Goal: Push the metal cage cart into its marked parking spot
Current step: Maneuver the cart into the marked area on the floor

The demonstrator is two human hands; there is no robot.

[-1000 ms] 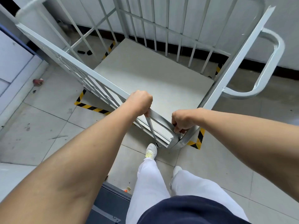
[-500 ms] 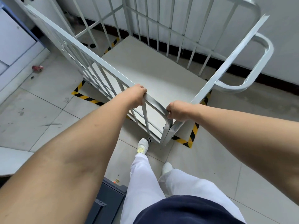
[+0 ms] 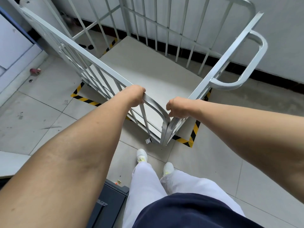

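left hand (image 3: 135, 95): grip closed around top rail of cage cart (image 3: 148, 66) | right hand (image 3: 176, 109): grip closed on adjoining rail, fingers probably wrapped underneath

The person's forearms are bare with no sleeves in view, a dark navy top (image 3: 189, 209) hangs over loose white trousers (image 3: 148, 191), and white sneakers (image 3: 141, 155) with pale yellow-green laces cover both feet.
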